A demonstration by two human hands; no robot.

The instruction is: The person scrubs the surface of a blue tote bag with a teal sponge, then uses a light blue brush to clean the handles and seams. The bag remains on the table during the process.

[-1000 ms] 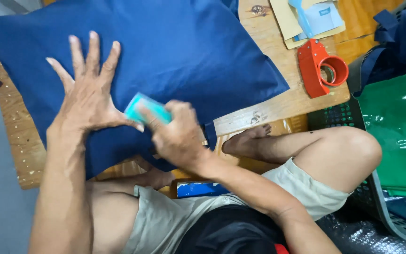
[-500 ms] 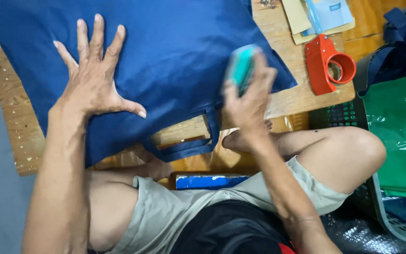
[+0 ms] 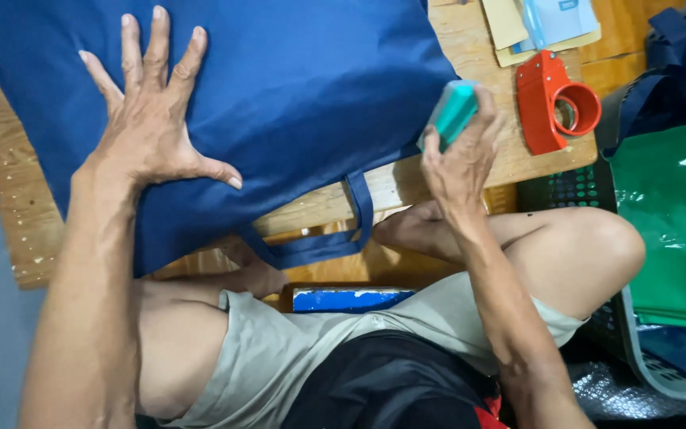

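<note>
A dark blue fabric bag (image 3: 295, 79) lies flat on a low wooden table (image 3: 478, 56), its looped handle (image 3: 335, 238) hanging over the near edge. My left hand (image 3: 148, 119) presses flat on the bag with fingers spread wide. My right hand (image 3: 458, 163) grips a small teal block (image 3: 450, 111) at the bag's right corner, near the table's front edge.
A red tape dispenser (image 3: 553, 99) sits on the table to the right, with tan and pale blue papers (image 3: 541, 24) behind it. Green (image 3: 672, 214) and dark blue (image 3: 676, 59) bags fill a basket at right. My bare legs are under the table.
My right hand swept the teal block from beside my left thumb across the bag to its right corner. The left hand stayed pressed flat. The bag's handle came into sight.
</note>
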